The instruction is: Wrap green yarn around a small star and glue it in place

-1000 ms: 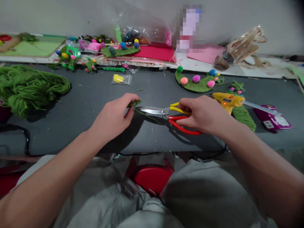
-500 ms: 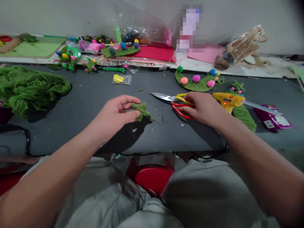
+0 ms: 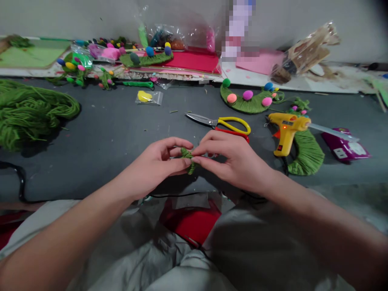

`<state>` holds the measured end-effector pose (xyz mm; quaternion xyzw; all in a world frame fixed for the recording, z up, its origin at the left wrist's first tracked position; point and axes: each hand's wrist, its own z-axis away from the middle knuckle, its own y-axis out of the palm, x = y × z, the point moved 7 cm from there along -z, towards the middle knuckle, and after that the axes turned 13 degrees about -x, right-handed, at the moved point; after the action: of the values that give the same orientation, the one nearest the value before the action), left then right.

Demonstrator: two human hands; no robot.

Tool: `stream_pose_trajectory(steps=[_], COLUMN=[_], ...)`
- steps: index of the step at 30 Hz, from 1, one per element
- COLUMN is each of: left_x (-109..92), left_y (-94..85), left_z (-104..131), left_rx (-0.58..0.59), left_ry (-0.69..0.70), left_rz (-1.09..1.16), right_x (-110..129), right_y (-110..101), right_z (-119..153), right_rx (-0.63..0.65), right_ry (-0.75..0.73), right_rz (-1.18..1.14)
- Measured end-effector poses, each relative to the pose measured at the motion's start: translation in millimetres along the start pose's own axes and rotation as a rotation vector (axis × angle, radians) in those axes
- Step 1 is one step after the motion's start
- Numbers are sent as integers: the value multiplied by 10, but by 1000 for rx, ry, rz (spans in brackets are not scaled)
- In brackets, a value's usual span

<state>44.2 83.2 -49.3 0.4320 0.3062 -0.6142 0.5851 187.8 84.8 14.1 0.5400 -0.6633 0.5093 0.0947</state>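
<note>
Between my hands is a small green yarn-wrapped piece [image 3: 188, 161], partly covered by fingers. My left hand [image 3: 165, 159] holds it between thumb and fingers. The fingertips of my right hand [image 3: 227, 155] pinch at its right side; whether they grip the piece itself or its loose yarn end is hidden. Just beyond my right hand, scissors [image 3: 233, 122] with one yellow and one red handle lie on the dark table [image 3: 115, 133], blades pointing left. The red handle is partly behind my knuckles.
A yellow glue gun [image 3: 286, 125] with a lit light stands at right beside a green yarn-wrapped crescent [image 3: 309, 155] and purple packet [image 3: 345, 145]. Farther back lies a crescent with pompoms [image 3: 247, 103]. At left are a green yarn heap [image 3: 33, 113] and a small yellow bag [image 3: 148, 97].
My right hand has let go of the scissors and moved left to the yarn piece. The scissors now lie on the table. My left hand has shifted slightly right and nearer me.
</note>
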Motion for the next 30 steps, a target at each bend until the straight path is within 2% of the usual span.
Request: stream_pose_trajectory(steps=[7,12,17,20,22,23,25,28,30], left_x=[35,48,47,44,45,44,39,33,36], left_y=[10,6,-8,-21,-32,-33,-27,-22,-32], left_z=[32,46,29,42,54,59,62,50,36], left_rx=[13,7,-10,-17,-23,-22,-13,-22,-52], left_ry=[-45,-109,-102,-96,-105,-109,-114,-118,-120], left_rz=[37,132,149,135,129,131,140,147,153], right_x=[-67,-66,-64,-76,-125,-166,-324,-634,-858], right_y=[87,75,-7,-164,-290,-356,-502,-865,-1220], right_z=[12,1,2,39,109,166,368,833,1116], right_rx=[2,17,15,6,59,113,306,586,591], right_ry=[55,75,85,141,230,284,442,668,758], right_rz=[-15,-20,13,52,66,68,148,215,246])
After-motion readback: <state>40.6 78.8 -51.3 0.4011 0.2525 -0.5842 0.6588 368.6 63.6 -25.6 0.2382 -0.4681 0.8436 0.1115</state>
